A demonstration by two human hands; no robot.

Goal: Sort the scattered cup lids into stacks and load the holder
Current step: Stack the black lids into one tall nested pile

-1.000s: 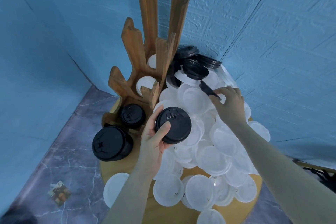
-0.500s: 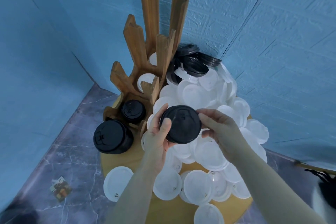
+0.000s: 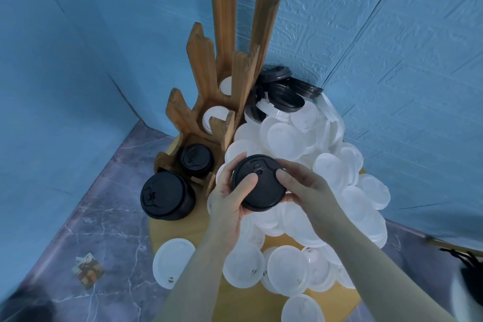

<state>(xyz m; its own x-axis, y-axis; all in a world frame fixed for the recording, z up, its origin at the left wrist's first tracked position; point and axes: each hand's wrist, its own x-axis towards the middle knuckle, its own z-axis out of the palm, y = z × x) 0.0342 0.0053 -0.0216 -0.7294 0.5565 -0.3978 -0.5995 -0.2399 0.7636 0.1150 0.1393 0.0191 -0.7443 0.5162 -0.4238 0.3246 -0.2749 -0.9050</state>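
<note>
Two hands: left hand [image 3: 230, 198] and right hand [image 3: 305, 191] both curl fingers around the black lid [image 3: 257, 182].
Lid: top faces the camera, above the white lids [image 3: 300, 138].
Change: right hand joined since earlier.

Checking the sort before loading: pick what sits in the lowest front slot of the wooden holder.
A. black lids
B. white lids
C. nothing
A: a stack of black plastic lids fills the lowest front slot of the tall wooden holder; white lids sit in the slots above.
</note>
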